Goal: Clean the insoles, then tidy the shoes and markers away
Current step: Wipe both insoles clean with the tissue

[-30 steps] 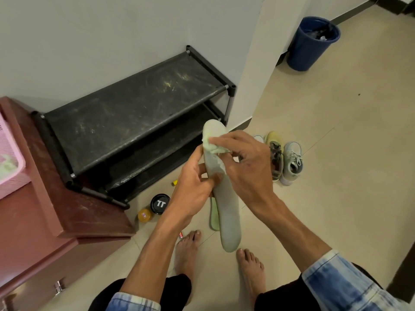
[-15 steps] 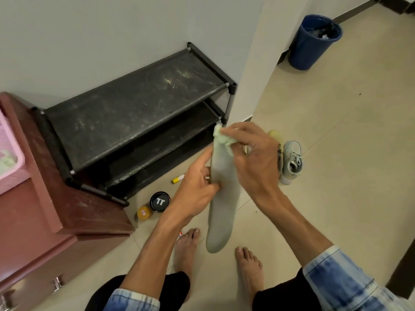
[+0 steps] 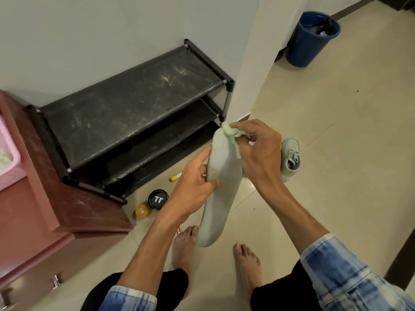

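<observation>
Above the floor between my feet, my left hand grips the insole mid-length — long axis running away from me; my right hand pinches the cloth at its far tip, nearer for the wipe.

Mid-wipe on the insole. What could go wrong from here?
The left hand grips the insole only at mid-length while the right hand pinches the cloth at its top end, so it may flex or slip. A yellow marker and a black tin lie ahead of the bare left foot: stepping hazard.
</observation>
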